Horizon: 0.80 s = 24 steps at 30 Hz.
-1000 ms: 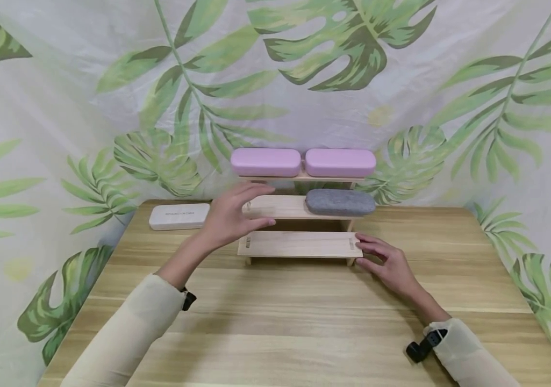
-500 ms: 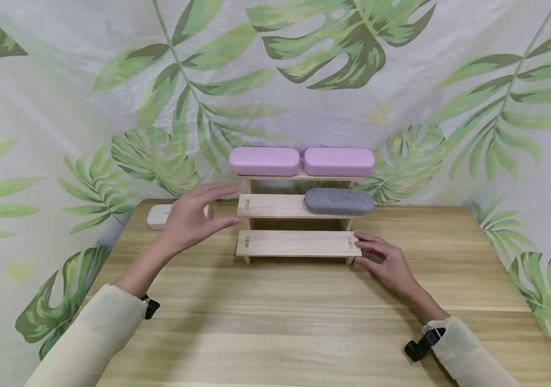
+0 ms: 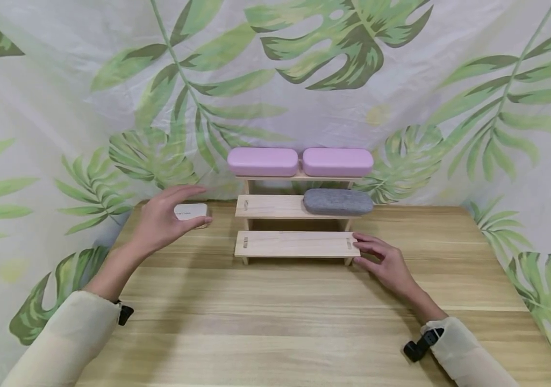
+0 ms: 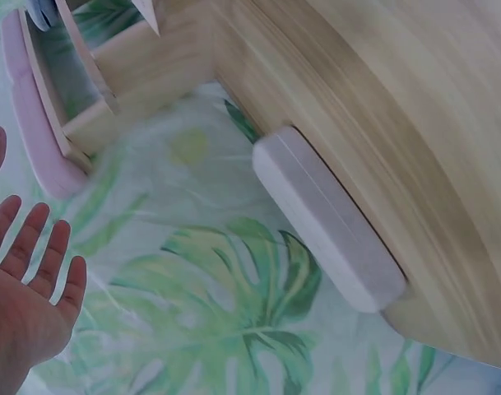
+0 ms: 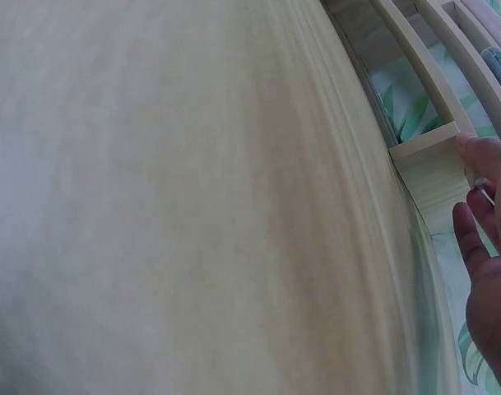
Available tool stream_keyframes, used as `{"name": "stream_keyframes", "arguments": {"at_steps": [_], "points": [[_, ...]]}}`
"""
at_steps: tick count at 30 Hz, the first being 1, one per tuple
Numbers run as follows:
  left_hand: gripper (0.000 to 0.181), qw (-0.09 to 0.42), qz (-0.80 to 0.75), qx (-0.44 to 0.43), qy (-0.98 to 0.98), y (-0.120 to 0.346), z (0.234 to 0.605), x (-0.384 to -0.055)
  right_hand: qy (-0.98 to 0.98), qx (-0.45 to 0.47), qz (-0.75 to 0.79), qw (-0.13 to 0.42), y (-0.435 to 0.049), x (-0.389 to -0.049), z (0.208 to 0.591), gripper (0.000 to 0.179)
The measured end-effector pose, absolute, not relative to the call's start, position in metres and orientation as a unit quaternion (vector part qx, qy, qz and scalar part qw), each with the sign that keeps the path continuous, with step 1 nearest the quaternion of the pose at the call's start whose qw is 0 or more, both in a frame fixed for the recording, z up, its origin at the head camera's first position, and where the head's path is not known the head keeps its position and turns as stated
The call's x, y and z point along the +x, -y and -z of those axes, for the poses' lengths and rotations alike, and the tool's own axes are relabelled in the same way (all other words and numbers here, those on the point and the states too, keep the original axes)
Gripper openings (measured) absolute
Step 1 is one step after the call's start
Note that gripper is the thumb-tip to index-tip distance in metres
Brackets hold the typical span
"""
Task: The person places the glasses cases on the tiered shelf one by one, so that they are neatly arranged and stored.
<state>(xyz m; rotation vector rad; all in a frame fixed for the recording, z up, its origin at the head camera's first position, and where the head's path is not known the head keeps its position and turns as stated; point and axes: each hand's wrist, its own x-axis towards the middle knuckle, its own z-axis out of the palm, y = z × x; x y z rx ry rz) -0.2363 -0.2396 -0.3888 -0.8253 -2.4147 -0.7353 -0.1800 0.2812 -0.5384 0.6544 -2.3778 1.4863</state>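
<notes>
My left hand (image 3: 161, 220) is above the back left of the table, fingers spread and holding nothing. Partly behind it in the head view lies a white glasses case (image 3: 192, 211) with small lettering; the left wrist view shows the same case (image 4: 328, 218) apart from the fingers. At the table's back stands a three-tier wooden rack (image 3: 294, 244). My right hand (image 3: 386, 263) grips the right end of its lowest tier, thumb at the front corner and fingers farther back. Two pink glasses cases (image 3: 263, 161) sit on the top tier, and a grey felt glasses case (image 3: 338, 201) lies on the middle one, toward the right.
The wooden table (image 3: 275, 322) stretches in front of the rack. Behind it hangs a leaf-patterned cloth (image 3: 319, 118), close to the table's back edge. A black wrist strap (image 3: 422, 344) shows at the right sleeve.
My left hand has moved left, away from the rack's middle tier and over to the white glasses case. My right hand has stayed at the end of the lowest tier.
</notes>
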Motion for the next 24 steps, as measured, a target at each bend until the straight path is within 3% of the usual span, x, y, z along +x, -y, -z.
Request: {"name": "stream_keyframes", "arguments": {"at_steps": [9, 24], "points": [[0.068, 0.184, 0.256, -0.256, 0.914, 0.260, 0.393, -0.237, 0.810, 0.227, -0.528, 0.118, -0.285, -0.180, 0.538, 0.039], [0.066, 0.190, 0.252, -0.267, 0.911, 0.291, 0.413, -0.258, 0.808, 0.228, -0.531, 0.113, -0.284, -0.180, 0.539, 0.038]]}}
